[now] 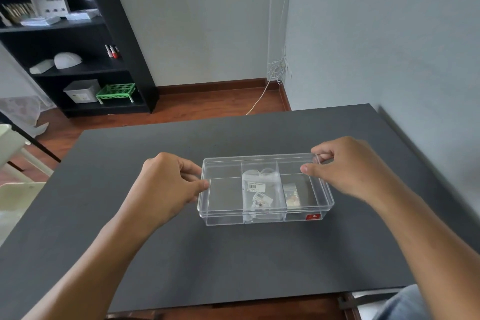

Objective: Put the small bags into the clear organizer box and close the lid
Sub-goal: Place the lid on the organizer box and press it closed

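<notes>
A clear organizer box (223, 218) stands in the middle of the dark table, with a clear lid (259, 158) on top of it. Inside, small bags with white labels (257, 189) lie in the middle compartment, and one small bag (292, 197) lies in the right compartment. The left compartments hold nothing. My left hand (166, 184) pinches the lid's left edge with thumb and fingers. My right hand (348, 166) grips the lid's far right corner the same way. A red sticker (313, 217) sits on the box's front right wall.
The dark grey table (181, 254) spreads around the box. A black shelf unit (78, 41) with boxes, a green basket (117, 91) and small items stands at the back left on the wood floor. A grey wall runs along the table's right side.
</notes>
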